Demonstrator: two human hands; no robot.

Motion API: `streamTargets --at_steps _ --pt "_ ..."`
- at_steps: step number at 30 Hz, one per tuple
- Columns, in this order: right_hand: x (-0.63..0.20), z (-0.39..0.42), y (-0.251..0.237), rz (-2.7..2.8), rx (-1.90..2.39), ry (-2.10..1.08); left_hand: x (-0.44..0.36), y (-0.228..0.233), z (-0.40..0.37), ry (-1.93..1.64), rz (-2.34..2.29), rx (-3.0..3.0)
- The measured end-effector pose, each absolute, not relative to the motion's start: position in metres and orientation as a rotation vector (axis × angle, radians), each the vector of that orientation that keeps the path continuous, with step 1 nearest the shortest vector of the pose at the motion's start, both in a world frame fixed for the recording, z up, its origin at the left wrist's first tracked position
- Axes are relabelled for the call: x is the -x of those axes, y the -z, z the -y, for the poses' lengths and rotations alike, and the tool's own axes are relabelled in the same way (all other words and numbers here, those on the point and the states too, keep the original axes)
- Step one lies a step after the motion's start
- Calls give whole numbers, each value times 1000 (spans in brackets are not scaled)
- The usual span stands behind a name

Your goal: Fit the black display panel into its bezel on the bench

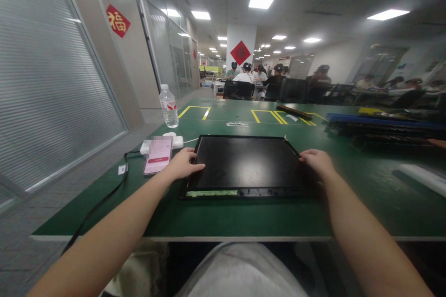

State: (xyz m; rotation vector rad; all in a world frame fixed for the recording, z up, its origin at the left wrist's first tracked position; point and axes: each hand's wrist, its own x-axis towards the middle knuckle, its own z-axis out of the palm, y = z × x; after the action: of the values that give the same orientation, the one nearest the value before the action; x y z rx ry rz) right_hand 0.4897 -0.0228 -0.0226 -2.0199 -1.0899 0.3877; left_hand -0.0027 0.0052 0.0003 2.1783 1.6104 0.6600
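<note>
Both hands flat on black panel (245,164): left hand (183,163) and right hand (318,161) pressing its side edges, nothing gripped; green strip exposed along its near edge.

— Green table (216,216), yellow tape outlines (266,116) marked along the far side

— Flat on it, dead centre: black screen panel (245,164), pale strip along the near edge. Left hand (183,163) resting on the left edge, right hand (318,161) on the right edge

— Just left of the panel: phone (158,154) with a pink display, lying face up. White power adapter (174,141) just behind it, black cable (101,202) trailing off the left edge

— Further back on the left: clear water bottle (169,106), standing upright

— Over on the right: stack of dark panels (386,130), blue layer on top. One more dark flat piece (294,111) across the yellow tape
</note>
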Motion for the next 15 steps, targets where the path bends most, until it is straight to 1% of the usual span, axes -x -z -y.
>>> streamTargets --at_steps 7,15 --pt "-483 29 14 1138 2053 -308 -1 -4 0 -597 -1576 -2272" --pt "-479 29 13 1172 2082 -312 0 1 0 -549 -1469 -2376"
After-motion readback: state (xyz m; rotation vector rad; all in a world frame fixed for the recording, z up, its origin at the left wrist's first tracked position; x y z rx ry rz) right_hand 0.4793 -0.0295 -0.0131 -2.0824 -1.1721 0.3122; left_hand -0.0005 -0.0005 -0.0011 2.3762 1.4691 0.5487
